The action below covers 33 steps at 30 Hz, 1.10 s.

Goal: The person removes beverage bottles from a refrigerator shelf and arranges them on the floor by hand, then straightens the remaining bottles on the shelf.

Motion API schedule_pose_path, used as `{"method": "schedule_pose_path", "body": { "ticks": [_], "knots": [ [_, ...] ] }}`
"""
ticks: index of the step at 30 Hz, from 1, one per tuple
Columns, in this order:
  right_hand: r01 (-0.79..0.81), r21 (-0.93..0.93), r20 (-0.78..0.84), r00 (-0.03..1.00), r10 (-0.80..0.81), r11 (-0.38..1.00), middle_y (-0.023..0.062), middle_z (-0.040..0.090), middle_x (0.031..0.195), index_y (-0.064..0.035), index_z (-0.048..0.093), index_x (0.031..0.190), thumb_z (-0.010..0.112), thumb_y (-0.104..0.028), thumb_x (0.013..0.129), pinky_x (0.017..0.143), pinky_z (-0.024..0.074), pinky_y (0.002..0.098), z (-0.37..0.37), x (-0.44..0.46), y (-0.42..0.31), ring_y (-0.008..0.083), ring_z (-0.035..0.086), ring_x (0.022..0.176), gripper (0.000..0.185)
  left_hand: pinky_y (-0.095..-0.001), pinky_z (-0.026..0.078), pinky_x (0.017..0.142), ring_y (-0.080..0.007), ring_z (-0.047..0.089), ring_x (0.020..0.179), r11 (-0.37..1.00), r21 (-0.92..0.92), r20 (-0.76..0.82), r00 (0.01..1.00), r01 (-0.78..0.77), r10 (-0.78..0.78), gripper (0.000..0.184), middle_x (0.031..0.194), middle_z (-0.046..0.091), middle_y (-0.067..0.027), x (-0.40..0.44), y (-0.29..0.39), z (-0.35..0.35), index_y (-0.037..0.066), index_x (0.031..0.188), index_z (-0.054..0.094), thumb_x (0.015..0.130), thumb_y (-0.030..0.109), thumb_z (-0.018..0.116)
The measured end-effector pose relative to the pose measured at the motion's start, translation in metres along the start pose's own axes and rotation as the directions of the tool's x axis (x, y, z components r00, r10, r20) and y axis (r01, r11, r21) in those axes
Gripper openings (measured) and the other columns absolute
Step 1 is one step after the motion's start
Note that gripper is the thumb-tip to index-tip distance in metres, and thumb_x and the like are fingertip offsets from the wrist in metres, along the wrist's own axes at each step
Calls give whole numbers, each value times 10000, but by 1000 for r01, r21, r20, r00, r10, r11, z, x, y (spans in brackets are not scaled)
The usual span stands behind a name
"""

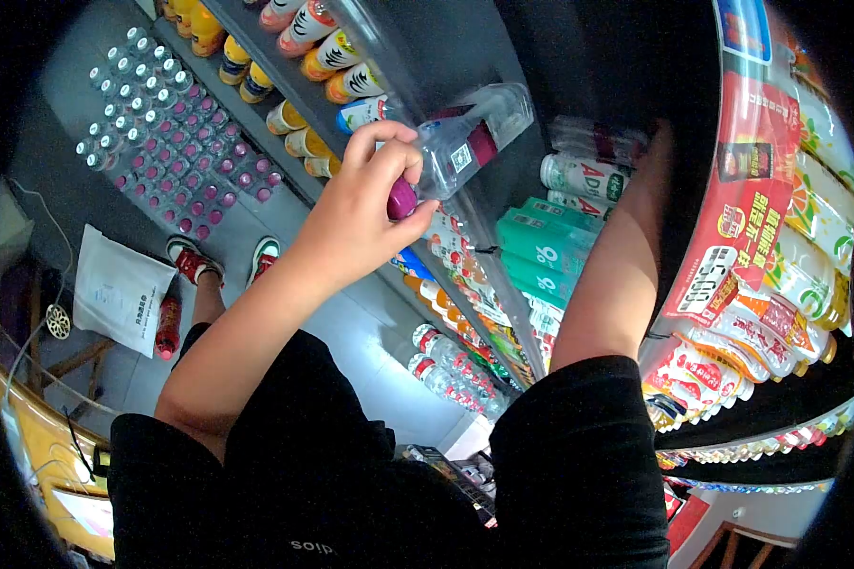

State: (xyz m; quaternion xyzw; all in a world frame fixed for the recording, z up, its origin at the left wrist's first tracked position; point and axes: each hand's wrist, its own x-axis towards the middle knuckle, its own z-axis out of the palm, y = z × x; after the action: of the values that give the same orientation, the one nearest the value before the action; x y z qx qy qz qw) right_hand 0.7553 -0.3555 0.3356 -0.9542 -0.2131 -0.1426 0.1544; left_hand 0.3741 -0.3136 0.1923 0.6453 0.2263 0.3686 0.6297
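My left hand (375, 194) is closed around the neck end of a clear plastic bottle (481, 142). The bottle has a purple cap (401, 199) and a dark purple label, and it lies tilted over the shelf's edge. My right arm reaches deep into the dark shelf, where my right hand (661, 142) is lost in shadow with its fingers hidden. Near that wrist lie clear bottles (593, 140) with purplish contents or labels, and white bottles with green lettering (582, 177). Green packs (546, 248) sit closer to me on the same shelf.
Rows of purple-capped bottles (194, 171) and white-capped bottles (133, 81) stand on the floor at left, by a white bag (123, 284) and a red bottle (168, 327). Orange drinks (304, 142) fill a lower shelf. A red price strip (740, 209) edges the right shelf.
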Motion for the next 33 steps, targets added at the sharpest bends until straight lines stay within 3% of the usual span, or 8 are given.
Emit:
{"method": "schedule_pose_path", "body": {
  "ticks": [11,15,17,20,25,28,31,33],
  "knots": [
    [-13,-400,-9,1000,10,916,57,572,1034,-130,570,1058,666,-425,676,725,464,386,6,-86,-65,283,574,829,492,-342,367,924,-324,470,1145,1000,9,76,997,-13,13,385,1148,480,-206,-6,-20,3,55,895,334,700,-3,661],
    [227,-115,-312,916,-252,967,72,599,971,-53,594,981,724,-314,667,736,471,327,11,-150,-64,238,576,831,429,-316,431,834,-261,540,1027,1000,-9,13,1000,-7,8,399,1128,481,-168,-13,-18,3,67,932,315,713,-56,625],
    [336,253,-413,885,-213,907,118,586,874,-10,567,930,695,-173,695,712,463,318,-2,-185,-71,197,554,776,314,-258,404,758,-127,499,877,780,-520,104,932,348,-346,348,1033,485,-65,-26,-15,0,75,951,364,725,-31,607],
    [508,254,-491,801,-343,823,77,533,891,-18,543,943,751,-120,664,707,444,292,-30,-240,-90,185,514,787,363,-215,357,769,-63,405,848,782,-559,-20,939,275,-344,368,940,425,-17,-46,-2,-20,81,941,363,702,-45,612],
    [534,589,-373,846,-382,607,53,474,946,-27,497,1009,756,-176,686,697,407,271,-58,-294,-84,169,469,813,440,-272,338,883,-92,422,862,885,-402,-202,920,236,-337,425,958,432,-46,-120,16,-75,78,928,362,635,-13,656],
    [346,724,-47,888,-458,596,59,485,921,-21,503,999,737,-206,691,729,398,292,-45,-322,-85,185,477,815,428,-264,398,813,-111,475,840,936,-117,-309,884,331,-351,417,956,505,-84,-166,6,-102,63,912,388,636,71,700],
    [143,761,301,786,-540,632,75,519,899,-25,529,975,747,-64,651,734,411,292,-7,-355,-72,195,500,818,392,-265,456,607,-167,568,650,814,315,-337,859,488,-385,441,778,574,-102,-204,-10,-116,58,924,423,621,136,733],
    [41,754,458,684,-568,656,65,534,899,-26,554,966,738,-24,634,726,423,273,32,-382,-62,174,516,807,380,-320,474,598,-271,606,649,728,352,-365,802,589,-472,441,736,580,-141,-232,-35,-116,62,950,426,631,156,715]
  ]
}}
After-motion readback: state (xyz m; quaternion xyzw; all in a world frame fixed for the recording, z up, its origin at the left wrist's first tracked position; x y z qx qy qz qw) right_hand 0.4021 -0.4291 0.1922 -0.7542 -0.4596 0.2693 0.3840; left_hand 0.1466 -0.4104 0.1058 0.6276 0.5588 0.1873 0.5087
